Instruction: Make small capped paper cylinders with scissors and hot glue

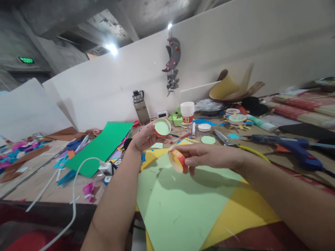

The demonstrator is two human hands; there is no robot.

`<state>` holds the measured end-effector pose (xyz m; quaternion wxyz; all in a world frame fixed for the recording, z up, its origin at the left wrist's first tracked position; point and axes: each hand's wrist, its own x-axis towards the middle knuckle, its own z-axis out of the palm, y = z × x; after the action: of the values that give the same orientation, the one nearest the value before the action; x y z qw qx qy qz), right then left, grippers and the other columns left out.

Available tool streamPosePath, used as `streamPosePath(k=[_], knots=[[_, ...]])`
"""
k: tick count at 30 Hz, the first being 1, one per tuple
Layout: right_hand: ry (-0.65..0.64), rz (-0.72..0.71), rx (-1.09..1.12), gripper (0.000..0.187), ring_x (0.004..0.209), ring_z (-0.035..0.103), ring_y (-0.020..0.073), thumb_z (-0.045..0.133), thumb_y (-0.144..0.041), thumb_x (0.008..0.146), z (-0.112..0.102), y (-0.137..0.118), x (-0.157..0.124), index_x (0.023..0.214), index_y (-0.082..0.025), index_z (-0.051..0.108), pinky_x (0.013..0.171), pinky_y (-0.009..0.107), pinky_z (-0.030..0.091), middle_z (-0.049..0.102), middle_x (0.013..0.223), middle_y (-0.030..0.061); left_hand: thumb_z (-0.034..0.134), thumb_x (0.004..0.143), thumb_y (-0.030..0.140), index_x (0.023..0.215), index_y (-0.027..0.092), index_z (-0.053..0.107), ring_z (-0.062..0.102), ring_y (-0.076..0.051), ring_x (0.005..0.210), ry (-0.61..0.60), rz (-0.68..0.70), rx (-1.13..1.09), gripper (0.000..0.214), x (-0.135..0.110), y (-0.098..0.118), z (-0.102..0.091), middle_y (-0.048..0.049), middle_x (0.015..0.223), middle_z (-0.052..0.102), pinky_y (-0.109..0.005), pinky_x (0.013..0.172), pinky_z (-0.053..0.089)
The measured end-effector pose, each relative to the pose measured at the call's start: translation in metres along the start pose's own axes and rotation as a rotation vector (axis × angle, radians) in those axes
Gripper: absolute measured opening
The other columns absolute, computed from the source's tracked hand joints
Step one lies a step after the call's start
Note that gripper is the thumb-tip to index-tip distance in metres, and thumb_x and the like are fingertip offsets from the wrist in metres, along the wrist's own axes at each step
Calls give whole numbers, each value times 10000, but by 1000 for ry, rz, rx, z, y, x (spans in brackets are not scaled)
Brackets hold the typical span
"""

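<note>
Left hand grips a green-lined paper-cup section, seemingly tilted for viewing, while the right hand pinches a red paper-cup band!

From my remote station, I am viewing a white partition that is rising behind the table, its upper edge slanting upward to the right. A second white panel is standing at left. Overhead, a grey concrete ceiling with beams is extending; two bright lights are glowing, and a green sign is shining at far left.
</note>
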<state>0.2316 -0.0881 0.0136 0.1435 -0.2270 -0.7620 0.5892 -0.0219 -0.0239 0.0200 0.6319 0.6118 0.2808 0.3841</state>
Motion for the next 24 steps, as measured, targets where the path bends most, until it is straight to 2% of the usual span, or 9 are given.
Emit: streamPosePath(k=[3, 5, 8, 10, 12, 15, 18, 24], knots=[[111, 24, -14, 548, 894, 644, 178, 578, -479, 875, -8, -5, -5, 1363, -230, 542, 779, 307, 533, 684, 1071, 60, 689, 752, 578, 1294, 231, 548, 691, -216, 900, 26, 27, 25, 658, 3, -2, 2, -113, 1168, 676, -297, 709, 531], [225, 2, -31, 524, 962, 643, 197, 606, -463, 855, -16, -5, -6, 1335, -256, 562, 793, 307, 534, 679, 1136, 56, 718, 732, 556, 1283, 219, 558, 680, -191, 880, 44, 61, 53, 665, 6, -3, 5, -99, 1124, 680, -283, 703, 523], [531, -6, -38, 508, 1035, 633, 231, 606, -434, 854, -28, 1, -3, 1328, -262, 536, 819, 339, 540, 667, 1183, 76, 774, 688, 497, 1246, 195, 592, 651, -154, 837, 105, 84, 158, 660, 10, -4, 10, -91, 1107, 675, -263, 688, 502], [741, 49, -53, 486, 970, 654, 245, 610, -426, 850, -34, 8, 1, 1302, -265, 534, 805, 371, 548, 689, 1110, 91, 799, 673, 435, 1236, 191, 605, 636, -157, 885, 114, 73, 277, 643, 13, -5, 11, -104, 1180, 654, -269, 727, 495], [849, 102, -69, 473, 924, 665, 250, 622, -413, 841, -38, 14, 3, 1284, -271, 534, 795, 388, 552, 698, 1067, 96, 806, 669, 404, 1249, 202, 606, 623, -179, 960, 70, 46, 439, 646, 15, -7, 12, -112, 1257, 622, -298, 795, 492], [855, 137, -172, 497, 940, 663, 249, 651, -442, 816, -41, 19, 3, 1267, -266, 539, 767, 371, 550, 676, 1153, 102, 804, 656, 420, 1243, 219, 632, 608, -195, 955, -22, -3, 787, 643, 15, -8, 16, -94, 1197, 650, -329, 825, 480], [834, 199, -379, 592, 937, 662, 252, 680, -535, 765, -44, 17, -1, 1272, -261, 547, 732, 352, 535, 636, 1241, 108, 797, 642, 435, 1224, 238, 661, 599, -210, 948, -82, -15, 1064, 629, 15, -8, 23, -67, 1103, 677, -322, 804, 466], [662, 292, -693, 557, 963, 650, 292, 690, -517, 740, -42, 6, -11, 1229, -261, 618, 771, 362, 492, 683, 1143, 102, 765, 678, 458, 1223, 290, 668, 584, -228, 999, -153, -21, 1237, 579, 14, -6, 33, -48, 1140, 669, -315, 820, 442]])
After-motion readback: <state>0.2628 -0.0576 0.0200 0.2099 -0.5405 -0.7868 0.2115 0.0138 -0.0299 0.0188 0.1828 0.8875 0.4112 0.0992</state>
